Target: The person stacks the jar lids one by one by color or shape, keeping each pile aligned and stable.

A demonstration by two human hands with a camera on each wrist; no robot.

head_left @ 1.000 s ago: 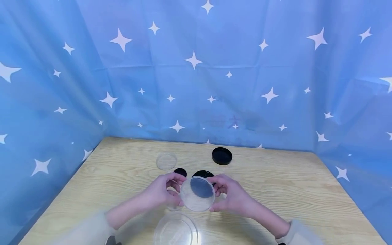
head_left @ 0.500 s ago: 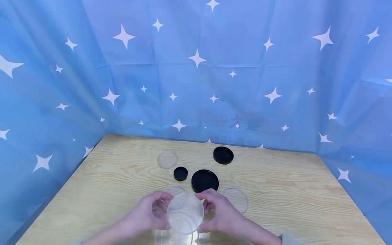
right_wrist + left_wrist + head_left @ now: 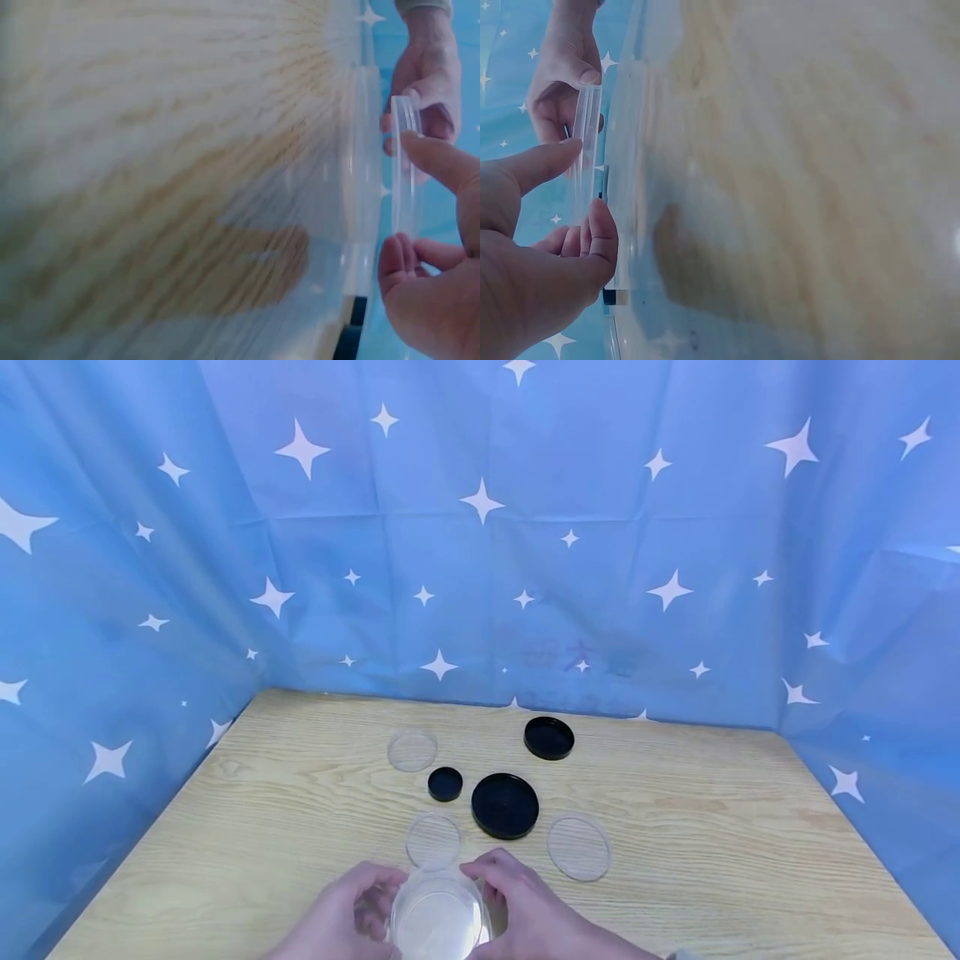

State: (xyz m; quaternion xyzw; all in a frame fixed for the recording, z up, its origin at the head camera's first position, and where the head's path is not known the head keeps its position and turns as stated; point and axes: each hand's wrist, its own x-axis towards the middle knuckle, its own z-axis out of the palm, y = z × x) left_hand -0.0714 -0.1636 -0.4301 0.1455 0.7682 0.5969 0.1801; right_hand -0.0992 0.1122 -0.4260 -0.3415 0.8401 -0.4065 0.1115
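A clear round plastic dish (image 3: 438,917) is held level at the table's front by both hands. My left hand (image 3: 352,917) pinches its left rim between thumb and fingers. On the opposite rim, my right hand (image 3: 528,910) pinches in the same way. Edge-on in the left wrist view, the held dish (image 3: 589,127) is thin and shallow, apart from a larger clear round dish (image 3: 626,165) on the table. The right wrist view also shows this larger dish (image 3: 365,157) close below; in the head view the held dish mostly covers it.
Beyond the hands lie a large black round dish (image 3: 505,807), a small black one (image 3: 445,784) and a medium black one (image 3: 549,738). Clear discs lie at the back left (image 3: 412,751), just ahead of the hands (image 3: 432,841) and to the right (image 3: 579,847). A starry blue curtain (image 3: 480,568) surrounds the table.
Both hands have moved toward the table's front edge with the clear dish, bringing it over the larger clear dish. It was tilted and is now flatter. The black dishes have come into full view.
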